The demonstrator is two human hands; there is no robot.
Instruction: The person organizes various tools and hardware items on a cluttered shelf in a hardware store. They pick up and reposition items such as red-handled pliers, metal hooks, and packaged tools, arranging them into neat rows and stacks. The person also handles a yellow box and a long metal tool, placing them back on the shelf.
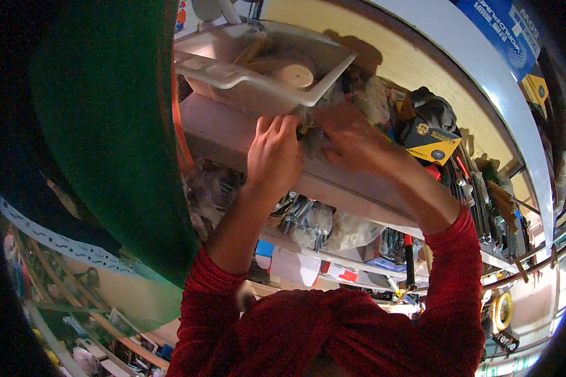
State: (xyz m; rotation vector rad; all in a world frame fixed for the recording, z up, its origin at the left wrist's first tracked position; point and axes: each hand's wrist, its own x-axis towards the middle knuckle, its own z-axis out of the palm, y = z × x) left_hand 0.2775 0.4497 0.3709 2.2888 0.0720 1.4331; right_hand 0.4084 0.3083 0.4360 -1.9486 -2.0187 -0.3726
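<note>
My left hand is above a grey shelf board, in front of a translucent plastic bin, with its fingers curled. At its thumb side shows a small dark and yellow item, which it seems to pinch; most of the item is hidden. To the right, my right hand is blurred by motion, its fingers bent toward the left hand. Whether it holds anything cannot be made out. Inside the bin lies a round tan disc among other indistinct things.
A dark green sheet hangs close on the left. Right of my hands lie a black and yellow box and several long tools. On the lower shelf are plastic-bagged metal pieces and a black-handled tool.
</note>
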